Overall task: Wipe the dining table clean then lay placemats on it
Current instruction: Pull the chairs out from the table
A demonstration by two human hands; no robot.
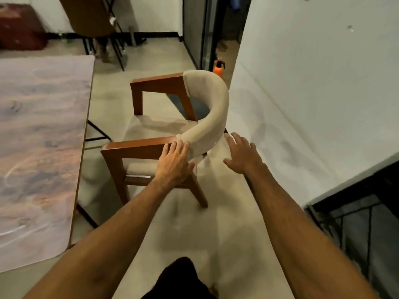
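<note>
The left hand point(173, 164) rested flat on the brown wooden, beige-padded chair point(207, 108); the right hand point(241, 155) hovered open at 3 o'clock. The chair was likely rigid and heavy, best gripped at the armrests point(138, 146).

Home dining room: dining table point(43, 137), upholstered armchair point(207, 108), sofa point(19, 26).
</note>
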